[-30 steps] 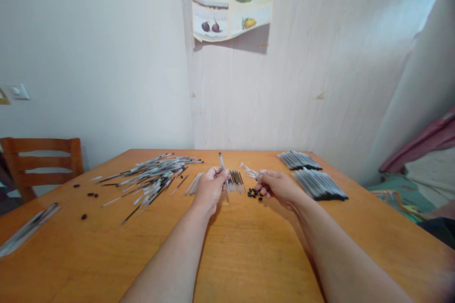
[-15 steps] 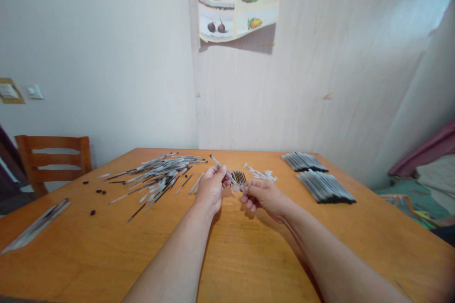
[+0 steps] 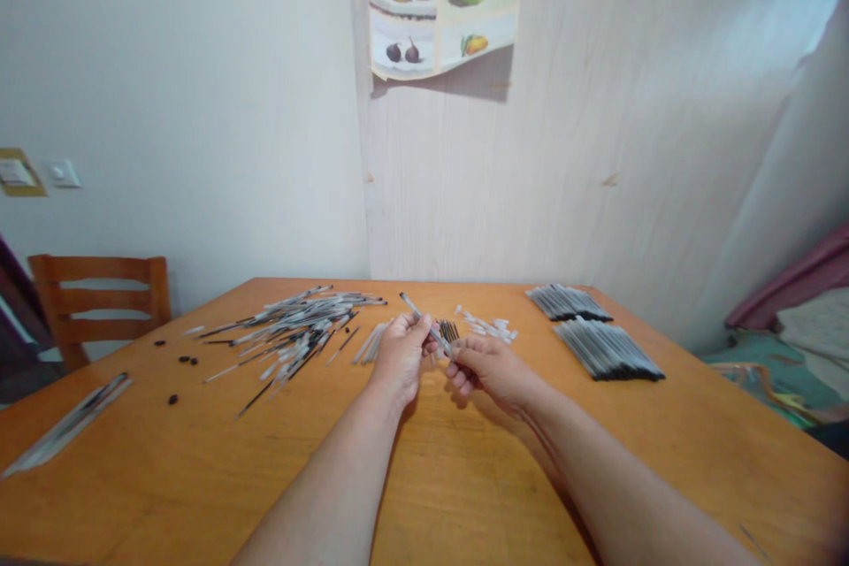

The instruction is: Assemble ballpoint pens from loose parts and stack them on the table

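Observation:
A slim clear pen with a dark upper end slants between my two hands over the middle of the table. My left hand is closed around its barrel, thumb on top. At the lower end, my right hand is closed in a pinch; its fingertips hide that end and any small part there. Just behind the hands lies a row of dark refills, partly covered by my fingers. Small whitish clear pieces are scattered beyond my right hand. A few clear tubes lie left of my left hand.
On the wooden table, a loose heap of pen parts spreads to the left. Two neat stacks of pens, one nearer and one farther, lie right. Black bits and a long clear bag are far left.
My left hand has moved slightly right and the pen with it. The pen's lower end now meets my right fingertips, where a gap showed before.

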Demonstrator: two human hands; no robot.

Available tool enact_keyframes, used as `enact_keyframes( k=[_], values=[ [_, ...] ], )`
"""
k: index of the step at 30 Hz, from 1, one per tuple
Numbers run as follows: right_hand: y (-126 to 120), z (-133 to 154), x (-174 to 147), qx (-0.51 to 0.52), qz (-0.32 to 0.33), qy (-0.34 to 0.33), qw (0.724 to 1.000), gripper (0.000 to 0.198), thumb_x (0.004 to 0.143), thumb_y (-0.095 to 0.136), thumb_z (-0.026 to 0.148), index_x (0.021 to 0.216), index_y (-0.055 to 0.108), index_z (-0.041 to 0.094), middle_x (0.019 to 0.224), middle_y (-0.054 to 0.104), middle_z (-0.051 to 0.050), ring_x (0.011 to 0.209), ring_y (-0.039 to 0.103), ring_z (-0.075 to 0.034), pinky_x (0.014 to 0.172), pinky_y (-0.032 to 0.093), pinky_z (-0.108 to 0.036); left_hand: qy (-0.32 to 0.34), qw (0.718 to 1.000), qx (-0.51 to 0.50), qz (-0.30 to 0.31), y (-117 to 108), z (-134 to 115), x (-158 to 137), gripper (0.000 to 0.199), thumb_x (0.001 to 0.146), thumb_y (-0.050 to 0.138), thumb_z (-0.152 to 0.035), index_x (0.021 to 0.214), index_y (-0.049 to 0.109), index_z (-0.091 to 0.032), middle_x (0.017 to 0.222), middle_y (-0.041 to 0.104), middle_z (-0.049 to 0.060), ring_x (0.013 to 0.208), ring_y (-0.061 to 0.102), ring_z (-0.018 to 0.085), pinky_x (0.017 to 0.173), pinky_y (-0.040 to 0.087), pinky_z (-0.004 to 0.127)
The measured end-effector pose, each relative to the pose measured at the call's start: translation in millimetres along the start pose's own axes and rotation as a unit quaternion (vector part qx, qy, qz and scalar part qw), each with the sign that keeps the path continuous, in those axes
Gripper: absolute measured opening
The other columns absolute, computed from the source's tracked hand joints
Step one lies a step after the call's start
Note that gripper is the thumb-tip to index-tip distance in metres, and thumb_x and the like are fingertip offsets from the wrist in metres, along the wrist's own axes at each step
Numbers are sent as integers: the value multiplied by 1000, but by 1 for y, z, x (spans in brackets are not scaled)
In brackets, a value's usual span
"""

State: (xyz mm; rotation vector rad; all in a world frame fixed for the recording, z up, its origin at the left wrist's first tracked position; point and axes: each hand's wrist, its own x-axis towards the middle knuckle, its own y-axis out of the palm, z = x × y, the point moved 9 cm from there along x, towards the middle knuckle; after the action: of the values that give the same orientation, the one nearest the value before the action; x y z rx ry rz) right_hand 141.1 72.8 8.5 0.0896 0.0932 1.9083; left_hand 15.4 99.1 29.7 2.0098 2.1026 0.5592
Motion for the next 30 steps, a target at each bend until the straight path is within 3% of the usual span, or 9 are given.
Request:
enact_keyframes(
  k=[11,30],
  values=[
    [-9,6,0,-52,-58,-22,997,17,79,65,31,75,58,17,61,61,0,47,52,-7,42,42,-18,-12,999,29,2,4,5,-3,19,82,66,-31,84,57,-15,75,66,3,60,61,8,57,50,18],
    [-6,15,-1,-60,-70,-46,995,17,77,63,32,75,56,17,59,59,2,47,52,-7,44,43,-19,1,999,-30,-35,3,12,-4,27,79,70,-36,88,57,-15,76,66,2,61,62,8,57,50,18]
  ],
)
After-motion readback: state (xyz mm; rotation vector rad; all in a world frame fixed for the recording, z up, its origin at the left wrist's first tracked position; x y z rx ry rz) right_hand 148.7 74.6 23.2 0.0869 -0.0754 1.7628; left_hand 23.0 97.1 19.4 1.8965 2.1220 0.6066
